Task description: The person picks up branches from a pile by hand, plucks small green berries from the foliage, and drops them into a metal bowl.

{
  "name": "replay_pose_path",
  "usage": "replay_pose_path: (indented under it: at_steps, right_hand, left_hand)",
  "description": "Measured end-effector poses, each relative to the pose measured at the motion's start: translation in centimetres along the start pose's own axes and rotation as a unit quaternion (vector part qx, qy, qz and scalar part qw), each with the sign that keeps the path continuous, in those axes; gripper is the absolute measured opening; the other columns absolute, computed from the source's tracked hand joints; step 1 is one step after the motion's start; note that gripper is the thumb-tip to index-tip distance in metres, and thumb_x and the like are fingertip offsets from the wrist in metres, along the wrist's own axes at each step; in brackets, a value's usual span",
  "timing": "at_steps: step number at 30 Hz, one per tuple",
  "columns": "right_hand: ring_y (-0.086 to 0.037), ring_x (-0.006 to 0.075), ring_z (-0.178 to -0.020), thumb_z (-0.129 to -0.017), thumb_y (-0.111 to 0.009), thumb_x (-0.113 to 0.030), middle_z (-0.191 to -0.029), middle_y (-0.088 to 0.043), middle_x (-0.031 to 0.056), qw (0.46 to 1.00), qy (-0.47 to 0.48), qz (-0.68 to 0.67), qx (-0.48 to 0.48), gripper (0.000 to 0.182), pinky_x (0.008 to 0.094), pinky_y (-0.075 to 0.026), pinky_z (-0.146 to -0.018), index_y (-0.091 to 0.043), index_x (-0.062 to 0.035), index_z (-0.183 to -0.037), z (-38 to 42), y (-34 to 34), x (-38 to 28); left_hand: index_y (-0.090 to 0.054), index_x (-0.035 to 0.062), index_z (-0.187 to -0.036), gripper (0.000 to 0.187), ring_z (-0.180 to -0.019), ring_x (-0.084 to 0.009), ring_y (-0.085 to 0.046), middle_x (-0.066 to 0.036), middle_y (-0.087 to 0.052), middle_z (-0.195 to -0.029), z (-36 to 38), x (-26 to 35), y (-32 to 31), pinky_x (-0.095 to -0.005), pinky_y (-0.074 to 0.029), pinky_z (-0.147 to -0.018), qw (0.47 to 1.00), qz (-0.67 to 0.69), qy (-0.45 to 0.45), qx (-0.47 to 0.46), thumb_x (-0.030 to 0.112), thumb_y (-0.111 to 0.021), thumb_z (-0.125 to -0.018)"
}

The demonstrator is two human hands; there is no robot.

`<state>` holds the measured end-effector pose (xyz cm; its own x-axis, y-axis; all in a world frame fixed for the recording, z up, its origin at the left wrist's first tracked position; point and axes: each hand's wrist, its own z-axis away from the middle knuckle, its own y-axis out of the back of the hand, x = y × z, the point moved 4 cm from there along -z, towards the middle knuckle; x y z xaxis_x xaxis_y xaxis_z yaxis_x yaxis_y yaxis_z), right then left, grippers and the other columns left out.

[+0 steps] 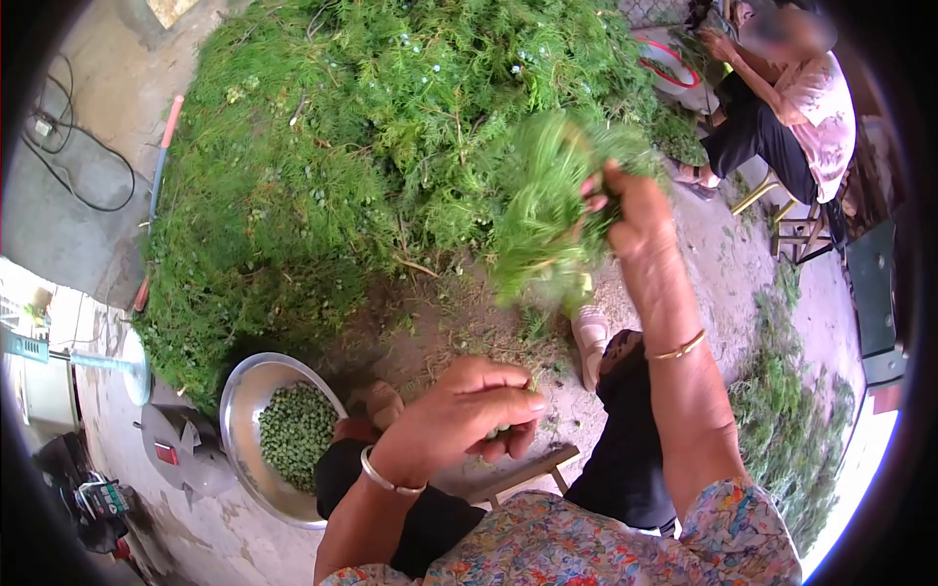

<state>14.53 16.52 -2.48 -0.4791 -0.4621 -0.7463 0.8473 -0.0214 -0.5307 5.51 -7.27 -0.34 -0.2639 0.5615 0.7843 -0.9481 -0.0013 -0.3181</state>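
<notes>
My right hand point(635, 210) is closed around the stems of a leafy green conifer sprig point(547, 205), smeared by motion, in front of the big heap. Over my lap, my left hand point(469, 410) is curled shut, with a little green showing between the fingers that looks like small berries. A metal bowl point(330, 383) by my left knee contains many small green berries point(296, 437). The large pile of cut conifer branches point(391, 127) rises ahead of me, with some pale bluish berries among its foliage.
At the upper right another person point(791, 117) sits on a stool point(801, 230) near a red-rimmed basin point(669, 66). Loose sprigs point(791, 420) lie on the ground at right. A fan point(137, 366) and a black cable point(73, 146) are at left.
</notes>
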Motion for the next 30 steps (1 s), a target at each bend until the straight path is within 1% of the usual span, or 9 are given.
replay_pose_path:
  at_steps: [2, 4, 5, 9, 15, 20, 22, 25, 30]
  right_hand:
    - [-0.056, 0.0212, -0.063, -0.093, -0.042, -0.004, -0.083, -0.055, 0.0142, 0.998, 0.050, 0.018, -0.036, 0.018, 0.0251, -0.043, -0.046, -0.044, 0.0051, -0.107, 0.2, 0.0, -1.8]
    - [-0.056, 0.0201, -0.062, -0.092, -0.043, -0.004, -0.082, -0.056, 0.0141, 0.998, 0.046, 0.010, -0.046, 0.016, 0.0249, -0.043, -0.045, -0.046, 0.0051, -0.105, 0.4, 0.2, -1.3]
    - [-0.056, 0.0231, -0.063, -0.093, -0.043, -0.006, -0.080, -0.055, 0.0153, 0.998, 0.031, 0.008, -0.059, 0.014, 0.0270, -0.043, -0.046, -0.046, 0.0056, -0.101, 0.5, 0.2, -1.0]
    - [-0.057, 0.0257, -0.065, -0.094, -0.044, -0.008, -0.079, -0.055, 0.0169, 0.995, 0.002, 0.013, -0.101, 0.015, 0.0294, -0.044, -0.049, -0.046, 0.0060, -0.097, 1.0, -0.4, -0.4]
    - [-0.056, 0.0185, -0.066, -0.092, -0.047, -0.010, -0.084, -0.057, 0.0105, 0.988, -0.055, -0.012, -0.140, 0.015, 0.0254, -0.044, -0.046, -0.054, 0.0023, -0.097, 1.3, -0.8, 1.1]
    - [-0.055, 0.0145, -0.064, -0.091, -0.051, -0.012, -0.084, -0.058, 0.0079, 0.983, -0.066, -0.026, -0.168, 0.014, 0.0225, -0.042, -0.041, -0.055, 0.0007, -0.097, 2.2, -1.2, 1.6]
    - [-0.054, 0.0145, -0.063, -0.091, -0.053, -0.014, -0.082, -0.059, 0.0073, 0.963, -0.109, -0.046, -0.241, 0.015, 0.0222, -0.042, -0.041, -0.055, 0.0002, -0.096, 2.5, -1.8, 2.0]
    - [-0.054, 0.0143, -0.061, -0.090, -0.055, -0.015, -0.080, -0.059, 0.0066, 0.967, -0.117, -0.019, -0.228, 0.016, 0.0223, -0.041, -0.041, -0.055, 0.0002, -0.095, 3.2, -2.0, 2.3]
    - [-0.054, 0.0136, -0.061, -0.089, -0.059, -0.018, -0.078, -0.059, 0.0065, 0.971, -0.113, 0.032, -0.210, 0.018, 0.0225, -0.041, -0.042, -0.058, -0.0001, -0.092, 3.8, -2.4, 3.2]
  left_hand:
    - [-0.060, -0.0023, -0.086, 0.014, -0.048, -0.0106, -0.052, -0.012, -0.060, -0.064, -0.1, -0.1, 0.6, -0.0212, -0.034, -0.036, 0.999, 0.034, -0.023, 0.001, 0.010, -0.054, -0.081]
    - [-0.059, -0.0049, -0.086, 0.016, -0.050, -0.0120, -0.053, -0.016, -0.061, -0.069, -1.2, -0.4, 2.8, -0.0205, -0.036, -0.037, 0.960, 0.219, -0.167, 0.049, 0.009, -0.052, -0.082]
    - [-0.057, -0.0059, -0.084, 0.015, -0.051, -0.0142, -0.054, -0.019, -0.061, -0.074, -1.4, -0.2, 3.5, -0.0196, -0.037, -0.039, 0.948, 0.248, -0.184, 0.080, 0.007, -0.050, -0.082]
    - [-0.057, -0.0022, -0.082, 0.013, -0.054, -0.0136, -0.055, -0.016, -0.060, -0.075, -1.5, -0.9, 5.2, -0.0200, -0.036, -0.037, 0.908, 0.320, -0.254, 0.096, 0.010, -0.056, -0.086]
    - [-0.061, -0.0022, -0.084, 0.011, -0.050, -0.0140, -0.054, -0.011, -0.060, -0.075, -2.9, -2.0, 4.7, -0.0191, -0.035, -0.038, 0.898, 0.326, -0.225, 0.189, 0.008, -0.062, -0.084]
    - [-0.063, -0.0043, -0.093, 0.016, -0.057, -0.0110, -0.056, -0.007, -0.062, -0.079, -4.2, -2.5, 3.2, -0.0207, -0.039, -0.044, 0.908, 0.300, -0.260, 0.132, 0.009, -0.063, -0.084]
    - [-0.063, -0.0040, -0.095, 0.018, -0.066, -0.0098, -0.057, -0.006, -0.063, -0.086, -4.9, -3.1, 3.2, -0.0218, -0.043, -0.053, 0.925, 0.243, -0.262, 0.127, 0.010, -0.064, -0.084]
    - [-0.060, -0.0052, -0.100, 0.018, -0.073, -0.0145, -0.063, -0.010, -0.065, -0.090, -4.5, -2.6, 2.8, -0.0280, -0.053, -0.066, 0.926, 0.283, -0.230, 0.102, 0.001, -0.060, -0.083]
    - [-0.061, -0.0048, -0.102, 0.021, -0.080, -0.0107, -0.059, -0.006, -0.064, -0.093, -4.2, -1.6, 2.4, -0.0256, -0.047, -0.071, 0.921, 0.281, -0.232, 0.135, 0.003, -0.064, -0.082]
